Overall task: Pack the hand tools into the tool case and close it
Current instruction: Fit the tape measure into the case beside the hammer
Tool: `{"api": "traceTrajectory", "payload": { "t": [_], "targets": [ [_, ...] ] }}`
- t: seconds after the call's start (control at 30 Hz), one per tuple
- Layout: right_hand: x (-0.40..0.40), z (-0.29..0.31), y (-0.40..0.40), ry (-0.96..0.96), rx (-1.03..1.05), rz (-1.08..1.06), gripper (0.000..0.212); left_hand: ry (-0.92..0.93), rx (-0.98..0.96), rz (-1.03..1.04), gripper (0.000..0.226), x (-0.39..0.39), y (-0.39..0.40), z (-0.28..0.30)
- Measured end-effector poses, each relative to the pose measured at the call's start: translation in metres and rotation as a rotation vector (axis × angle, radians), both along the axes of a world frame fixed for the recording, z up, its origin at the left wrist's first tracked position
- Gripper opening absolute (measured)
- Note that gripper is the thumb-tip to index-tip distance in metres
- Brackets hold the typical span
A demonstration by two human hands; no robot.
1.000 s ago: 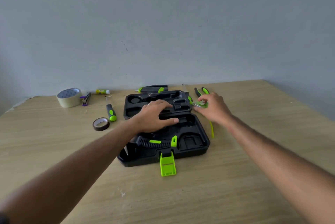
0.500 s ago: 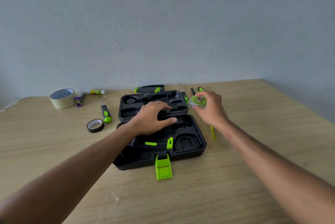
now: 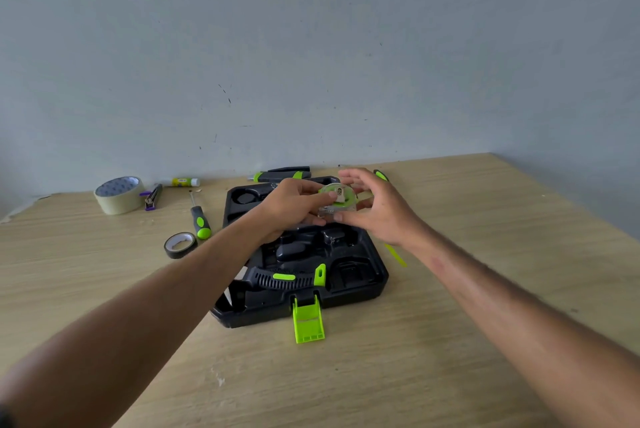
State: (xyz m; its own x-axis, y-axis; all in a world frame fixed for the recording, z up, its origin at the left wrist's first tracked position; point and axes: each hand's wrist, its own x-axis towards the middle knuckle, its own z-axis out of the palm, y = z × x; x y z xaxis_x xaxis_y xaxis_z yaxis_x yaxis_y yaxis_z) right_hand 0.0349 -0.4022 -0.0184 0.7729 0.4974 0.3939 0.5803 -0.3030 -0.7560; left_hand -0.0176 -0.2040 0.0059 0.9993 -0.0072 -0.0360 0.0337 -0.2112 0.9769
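A black tool case (image 3: 367, 284) lies open on the wooden table, its green latch (image 3: 308, 322) hanging off the front edge. One tool with a ribbed black and green handle (image 3: 282, 280) sits in the front slot. Above the case's middle both hands hold a small green and clear tape measure (image 3: 336, 198). My left hand (image 3: 294, 206) grips its left side. My right hand (image 3: 377, 207) holds its right side with the fingers spread. A green-handled screwdriver (image 3: 200, 221) lies left of the case. A black and green knife (image 3: 282, 174) and pliers (image 3: 380, 174) lie behind it.
On the left of the table are a roll of masking tape (image 3: 119, 195), a small black tape roll (image 3: 180, 244), a purple stapler (image 3: 152, 197) and a glue stick (image 3: 183, 181). A thin green strip (image 3: 394, 254) lies right of the case. A grey wall stands right behind.
My right hand lifted the tape measure from the table right of the case and brought it over the case. My left hand rose from the case to grip it too.
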Motion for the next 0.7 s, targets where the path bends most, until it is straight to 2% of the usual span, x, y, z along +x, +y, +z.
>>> {"api": "traceTrajectory", "payload": {
  "t": [0.07,0.1,0.2,0.27,0.33,0.47,0.7],
  "targets": [
    [0.002,0.001,-0.001,0.091,-0.053,-0.003,0.08,-0.001,-0.003,0.031,0.027,-0.002,0.008,-0.001],
    [0.003,0.0,-0.002,0.126,-0.079,-0.006,0.073,0.0,-0.003,0.044,0.028,-0.004,0.012,-0.001],
    [0.0,0.004,-0.001,0.172,-0.099,0.027,0.028,0.008,-0.026,0.076,0.033,-0.008,0.024,-0.001],
    [0.0,0.006,0.002,0.182,-0.062,0.062,0.012,0.023,-0.054,0.085,0.038,-0.01,0.029,0.0],
    [0.001,0.011,0.005,0.128,-0.124,0.067,0.008,0.02,-0.02,0.043,0.042,-0.014,0.031,0.002],
    [0.003,0.028,0.001,0.097,-0.268,0.121,0.008,-0.009,0.221,-0.084,0.051,-0.021,0.03,0.006],
    [0.013,0.054,-0.026,0.376,-0.478,0.246,0.015,-0.033,0.628,-0.185,0.053,-0.03,0.006,0.011]
  ]
}}
